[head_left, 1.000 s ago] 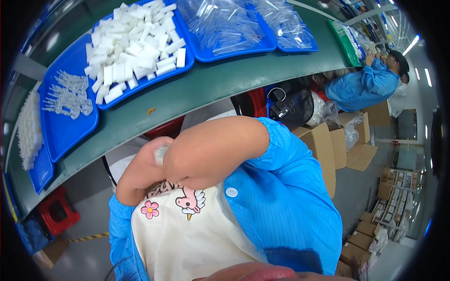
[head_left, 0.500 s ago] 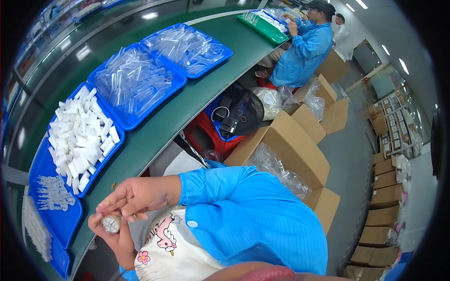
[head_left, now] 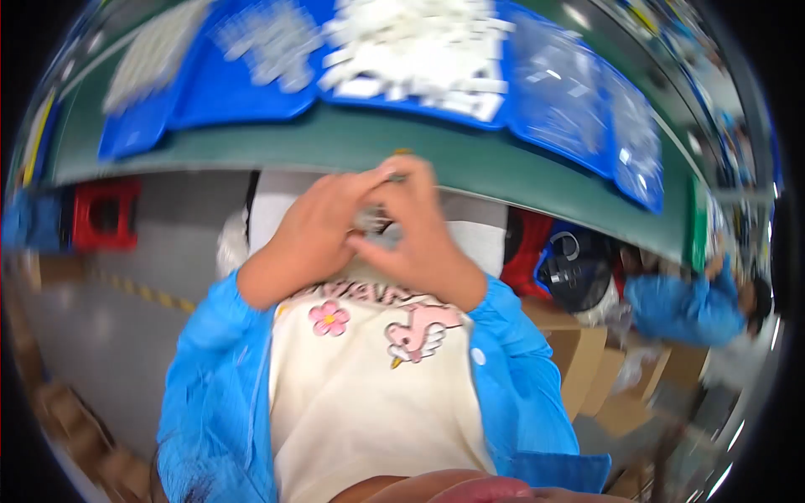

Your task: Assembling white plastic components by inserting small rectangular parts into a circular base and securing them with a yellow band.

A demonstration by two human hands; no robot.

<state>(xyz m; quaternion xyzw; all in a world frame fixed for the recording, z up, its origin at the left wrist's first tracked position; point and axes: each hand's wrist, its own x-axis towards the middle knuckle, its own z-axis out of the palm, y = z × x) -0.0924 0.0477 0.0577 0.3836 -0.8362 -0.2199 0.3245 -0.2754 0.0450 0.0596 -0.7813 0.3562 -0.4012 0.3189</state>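
My left hand (head_left: 314,220) and my right hand (head_left: 409,226) meet in front of my chest, just short of the table edge. My left hand is closed around a whitish, round-ended bundle (head_left: 370,220), mostly hidden by the fingers and smeared by motion. The fingers of my right hand curl toward the left fingertips, its thumb close to the bundle; what they pinch, if anything, does not show. Straight ahead on the table stands a blue tray of white blocks (head_left: 419,42). Left of it, clear small plastic parts (head_left: 272,42) lie in another blue tray (head_left: 239,107).
A rack of whitish pieces (head_left: 155,54) is at far left. Blue trays of clear tubes (head_left: 558,92) stand on the green table (head_left: 470,159) to the right. Red stools (head_left: 105,214), open cartons (head_left: 579,356) and a co-worker in blue (head_left: 692,306) are around.
The view has swung left, so the trays now lie straight ahead and the co-worker at far right. My hands remain together, the right one's fingers now more curved around the bundle.
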